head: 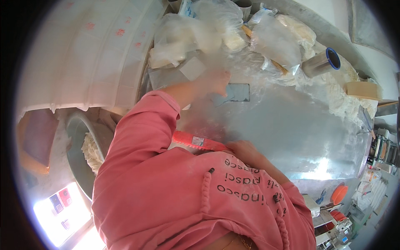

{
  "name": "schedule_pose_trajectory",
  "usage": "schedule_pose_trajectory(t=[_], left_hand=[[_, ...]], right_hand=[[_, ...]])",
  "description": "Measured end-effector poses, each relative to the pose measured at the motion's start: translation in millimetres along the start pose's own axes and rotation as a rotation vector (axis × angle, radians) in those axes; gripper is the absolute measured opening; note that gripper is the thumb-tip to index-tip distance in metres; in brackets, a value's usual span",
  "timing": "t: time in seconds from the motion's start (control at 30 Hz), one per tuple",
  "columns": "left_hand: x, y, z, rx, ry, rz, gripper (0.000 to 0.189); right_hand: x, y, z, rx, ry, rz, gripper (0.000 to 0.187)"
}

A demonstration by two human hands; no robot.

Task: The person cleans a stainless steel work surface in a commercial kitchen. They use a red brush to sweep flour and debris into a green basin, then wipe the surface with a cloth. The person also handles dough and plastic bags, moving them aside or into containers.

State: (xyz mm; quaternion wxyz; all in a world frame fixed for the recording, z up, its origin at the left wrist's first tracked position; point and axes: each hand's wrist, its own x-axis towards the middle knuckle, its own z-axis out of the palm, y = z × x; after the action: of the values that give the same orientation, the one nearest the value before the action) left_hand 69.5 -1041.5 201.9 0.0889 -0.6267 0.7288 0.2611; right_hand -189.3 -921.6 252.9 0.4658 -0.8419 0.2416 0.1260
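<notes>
My right hand [245, 151] grips one end of a red brush [212, 144], held close to my body. The brush carries a small white label, and its bristles face my hoodie. Farther out, my left hand [220, 82] reaches over the table, partly blurred by haze. Its fingertips are at a thin translucent sheet [224, 97], which overlaps a grey-blue rectangular plate [241, 92] on the tabletop. Whether the fingers hold the sheet is unclear.
Plastic bags of pale dough or flour [275, 40] line the table's far side. Beside them lie a metal cylinder with a blue rim [318, 64] and a tape-like tan ring [362, 90]. White powder covers the metal table [290, 125] edge. A large tub [78, 156] stands left.
</notes>
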Motion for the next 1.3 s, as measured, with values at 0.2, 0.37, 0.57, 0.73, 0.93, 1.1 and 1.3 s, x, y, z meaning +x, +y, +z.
schedule_pose_trajectory(t=[0.2,0.37,0.57,0.73,0.93,1.1,1.3], left_hand=[[-24,-6,32,-0.362,0.090,-0.232,0.067],[-32,9,14,-0.486,0.060,-0.249,0.067],[-55,-80,-40,-0.260,0.292,-0.327,0.057],[-111,-149,-21,-0.116,0.330,-0.661,0.038],[-152,-61,38,0.096,0.881,-0.453,0.036],[-160,-34,103,0.115,0.570,-0.434,0.026],[-211,-119,117,0.260,0.696,-0.711,0.015]], right_hand=[[8,-9,4,-0.116,-0.087,0.022,0.039],[11,-18,5,-0.102,-0.116,0.023,0.040],[2,25,6,0.411,-0.039,0.361,0.040],[-59,105,-32,0.574,0.713,0.615,0.035],[-18,68,-28,0.570,0.731,0.292,0.021],[34,21,-18,0.775,0.298,0.198,0.024],[50,51,-51,0.542,0.727,0.390,0.026]])
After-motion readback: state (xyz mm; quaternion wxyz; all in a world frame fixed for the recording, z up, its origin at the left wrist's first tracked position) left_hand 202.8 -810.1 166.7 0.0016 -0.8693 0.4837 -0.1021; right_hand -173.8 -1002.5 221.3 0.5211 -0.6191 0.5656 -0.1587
